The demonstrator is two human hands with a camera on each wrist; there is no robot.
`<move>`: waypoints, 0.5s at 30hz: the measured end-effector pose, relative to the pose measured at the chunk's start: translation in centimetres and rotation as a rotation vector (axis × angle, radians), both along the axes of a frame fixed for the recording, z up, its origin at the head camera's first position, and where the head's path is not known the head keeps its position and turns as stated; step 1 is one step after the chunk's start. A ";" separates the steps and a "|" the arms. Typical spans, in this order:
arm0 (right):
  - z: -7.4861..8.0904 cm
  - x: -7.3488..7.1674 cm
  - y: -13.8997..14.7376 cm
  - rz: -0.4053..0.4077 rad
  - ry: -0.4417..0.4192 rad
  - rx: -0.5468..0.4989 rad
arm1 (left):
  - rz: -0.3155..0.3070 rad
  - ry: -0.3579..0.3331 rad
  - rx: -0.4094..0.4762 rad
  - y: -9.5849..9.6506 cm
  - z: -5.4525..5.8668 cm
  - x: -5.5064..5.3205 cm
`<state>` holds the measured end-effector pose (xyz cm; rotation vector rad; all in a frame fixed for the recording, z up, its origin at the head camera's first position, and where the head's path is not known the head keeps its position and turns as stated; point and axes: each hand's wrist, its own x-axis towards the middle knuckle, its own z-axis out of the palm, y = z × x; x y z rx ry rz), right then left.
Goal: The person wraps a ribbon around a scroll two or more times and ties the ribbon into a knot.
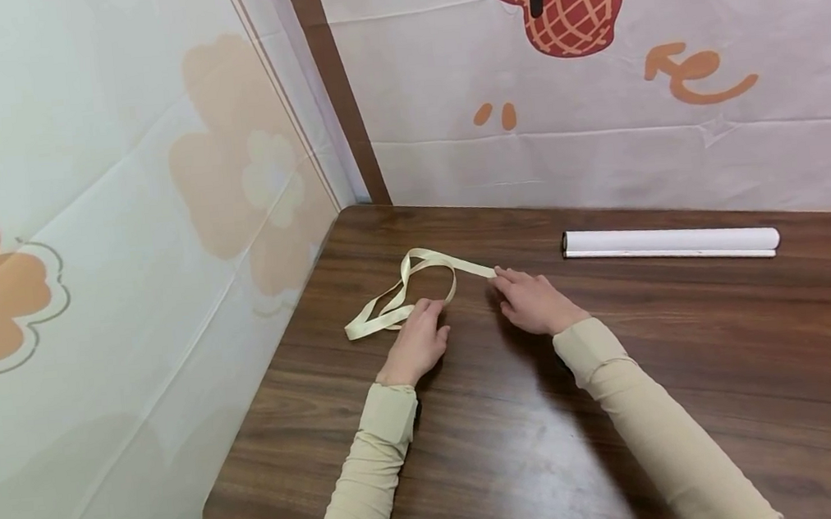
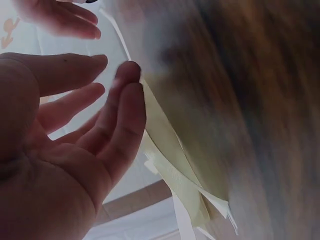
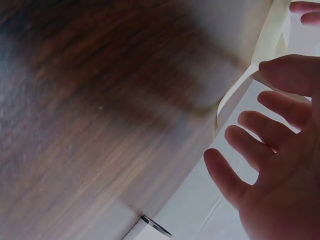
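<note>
A pale yellow ribbon (image 1: 377,324) lies in loose, overlapping loops on the dark wooden table (image 1: 498,442). My left hand (image 1: 417,342) is over the near side of the loops, fingertips right at the ribbon. In the left wrist view its fingers bend softly beside the ribbon (image 2: 172,172), with the thumb apart from them. My right hand (image 1: 534,303) reaches in from the right, fingertips at the end of the strip that runs out from the loops. Its fingers are spread in the right wrist view, the thumb tip close to the ribbon (image 3: 270,35).
Toward the back right of the table lies a white roll (image 1: 673,240) with a thin white strip along its near side. A patterned fabric wall (image 1: 444,166) stands behind the table, and another (image 1: 124,235) borders its left edge.
</note>
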<state>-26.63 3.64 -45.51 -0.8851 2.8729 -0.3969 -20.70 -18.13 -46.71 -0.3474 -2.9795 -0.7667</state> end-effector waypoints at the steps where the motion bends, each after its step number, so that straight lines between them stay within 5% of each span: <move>1: -0.1 0.0 0.0 -0.003 -0.006 0.006 | 0.002 -0.004 -0.006 0.1 -0.1 -0.1; 15: -0.9 0.1 0.8 -0.055 0.012 0.083 | 0.108 -0.033 0.025 0.4 -0.4 -0.4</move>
